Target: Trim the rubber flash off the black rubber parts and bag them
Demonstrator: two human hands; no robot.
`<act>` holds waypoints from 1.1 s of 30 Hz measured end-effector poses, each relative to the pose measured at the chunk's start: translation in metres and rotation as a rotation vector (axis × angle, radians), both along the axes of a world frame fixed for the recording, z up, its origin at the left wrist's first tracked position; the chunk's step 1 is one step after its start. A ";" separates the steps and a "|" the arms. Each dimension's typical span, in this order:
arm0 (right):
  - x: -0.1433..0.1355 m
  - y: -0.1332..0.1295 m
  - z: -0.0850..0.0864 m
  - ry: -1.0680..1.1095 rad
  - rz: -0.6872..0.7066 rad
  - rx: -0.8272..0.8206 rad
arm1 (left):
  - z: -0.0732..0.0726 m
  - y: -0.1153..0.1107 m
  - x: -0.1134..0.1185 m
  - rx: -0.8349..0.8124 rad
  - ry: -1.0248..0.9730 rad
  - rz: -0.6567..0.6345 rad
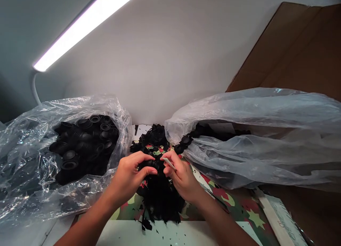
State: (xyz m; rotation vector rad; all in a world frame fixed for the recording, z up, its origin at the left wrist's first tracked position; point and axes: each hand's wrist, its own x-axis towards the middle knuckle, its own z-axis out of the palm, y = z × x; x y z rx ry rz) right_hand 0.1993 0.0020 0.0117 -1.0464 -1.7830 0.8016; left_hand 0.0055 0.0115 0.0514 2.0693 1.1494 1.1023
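My left hand point(130, 171) is closed, thumb and fingers curled round a dark black rubber part point(148, 164). In my right hand point(183, 175), a thin, flat, light-coloured tool point(168, 163) is pinched between thumb and fingers; its exact kind does not show. Both hands are close together, the right fingertips beside the black part. Below them lies a heap of black rubber scraps point(162, 199) on a patterned mat. To the left, an open clear plastic bag point(124, 132) holds several black ribbed rubber parts point(85, 143).
At the right, another clear bag point(239, 157) lies with its mouth towards the middle, black pieces point(186, 139) spilling out. Behind it stands a cardboard flap point(287, 50). A lit lamp point(85, 25) hangs above. More black scraps point(153, 135) lie near the wall.
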 end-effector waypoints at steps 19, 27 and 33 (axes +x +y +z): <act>-0.007 -0.004 0.012 -0.391 -0.071 0.755 | -0.007 -0.005 0.016 -0.667 -0.481 -0.124; -0.021 -0.022 0.002 -0.343 -0.061 0.841 | -0.006 0.014 0.004 -0.702 -0.930 0.107; -0.009 -0.003 -0.006 -0.339 -0.114 0.446 | -0.008 0.021 -0.007 -0.465 -0.782 0.006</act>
